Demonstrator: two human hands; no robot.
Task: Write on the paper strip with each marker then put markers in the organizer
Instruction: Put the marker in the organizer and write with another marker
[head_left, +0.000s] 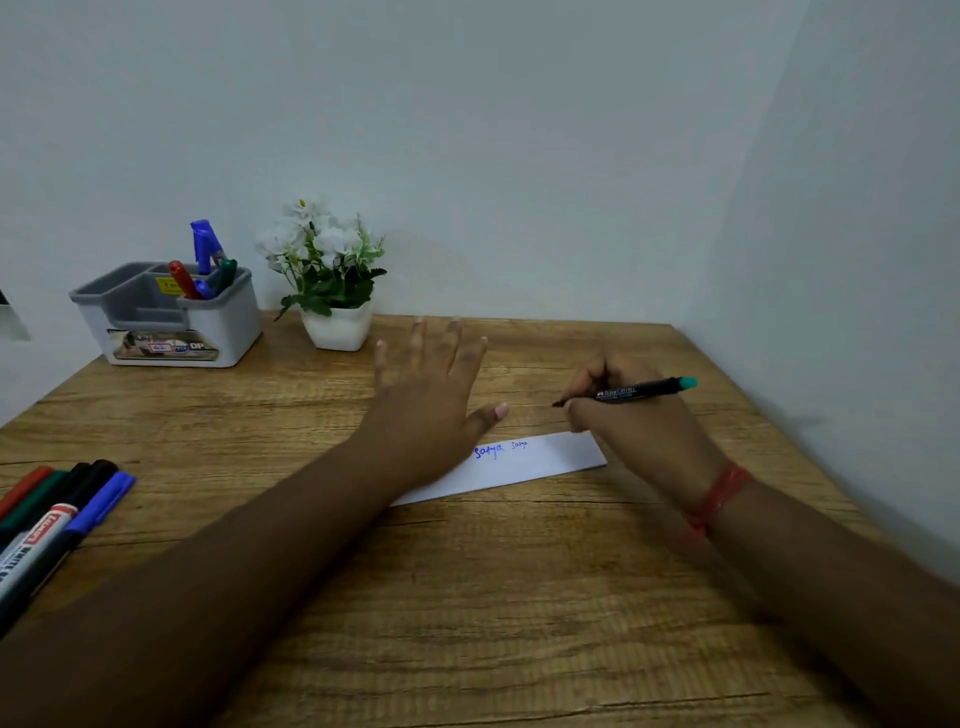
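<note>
Gripping a black "Faber-Castell" marker (631, 391), right hand (631, 415) nears apparently "Satya"-inscribed paper strip (540, 460).

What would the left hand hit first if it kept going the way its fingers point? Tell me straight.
Probably the flower pot. The left hand is open, its fingers aimed up the table toward the back wall, slightly left. The pot stands just left of that line, so the hand may pass it and reach the wall; depth is unclear.

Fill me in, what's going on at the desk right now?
A person is partway through testing markers. The right hand grips a black pen with a teal end above the paper strip, which already bears two blue words. The left hand hovers open, its fingers spread over the strip's left part. Three markers stand in the organizer; several more lie at the desk's left edge.
</note>
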